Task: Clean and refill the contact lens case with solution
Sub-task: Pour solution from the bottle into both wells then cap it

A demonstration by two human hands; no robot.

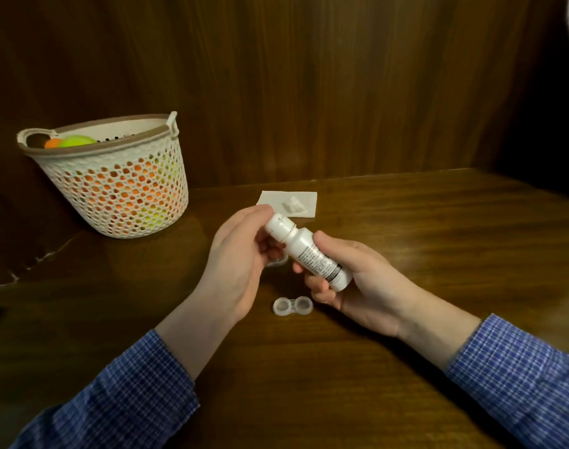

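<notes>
You're gripping the bottle (pixel 312 254) in your R hand (pixel 357 280) above the case (pixel 292 306), L hand (pixel 241 251) pinching its cap (pixel 278 226), prob. to uncap.

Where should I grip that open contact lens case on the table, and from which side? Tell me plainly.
Grip the contact lens case at the narrow waist between its two round wells, coming from above. It lies flat on the wooden table with both wells open upward, so a thumb-and-finger pinch across the waist would likely keep fingers out of the cups. The right hand hovers close by, holding the solution bottle.
</notes>
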